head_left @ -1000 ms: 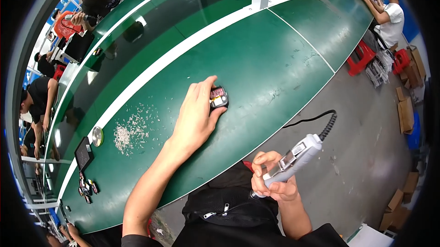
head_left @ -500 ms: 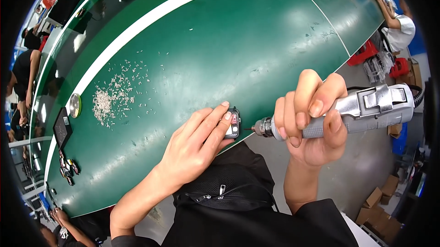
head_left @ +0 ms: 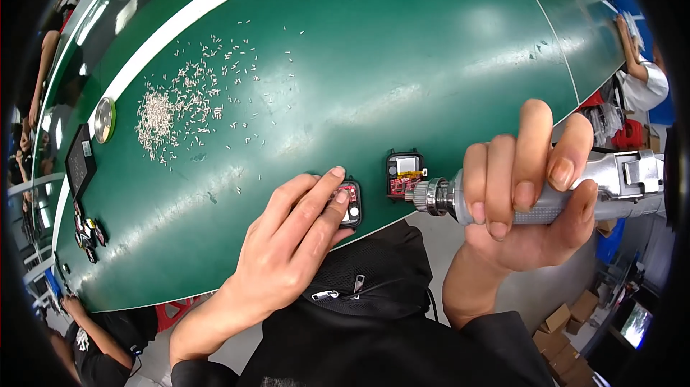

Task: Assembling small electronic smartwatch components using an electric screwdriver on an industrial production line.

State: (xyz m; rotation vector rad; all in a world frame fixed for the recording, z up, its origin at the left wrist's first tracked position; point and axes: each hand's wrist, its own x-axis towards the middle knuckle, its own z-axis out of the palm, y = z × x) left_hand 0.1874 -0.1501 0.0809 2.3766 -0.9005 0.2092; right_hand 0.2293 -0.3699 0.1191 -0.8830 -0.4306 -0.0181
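Observation:
My left hand (head_left: pixel 291 240) grips a small black device case (head_left: pixel 355 209) at the table's near edge. Its fingers lie over the top and the thumb is at the near side, so much of the case is hidden; part of a red circuit board shows. My right hand (head_left: pixel 528 193) is wrapped round a grey electric screwdriver (head_left: pixel 611 204) that points left. A second open black case (head_left: pixel 393 171), with a red board and a pale square part, lies just right of the first. The screwdriver's nose overlaps its lower right corner; whether the bit touches it I cannot tell.
Many small pale pins (head_left: pixel 155 120) lie scattered on the green table (head_left: pixel 345 85) at the left. Beyond them are a round tin (head_left: pixel 105 120), a flat black box (head_left: pixel 80 160) and a dark toy-like object (head_left: pixel 88 236). Other people sit at the table's far ends.
The view has shifted, and the scattered pins appear farther up. The second case now shows under the screwdriver's nose, where bare table was seen before. Both hands keep their grips.

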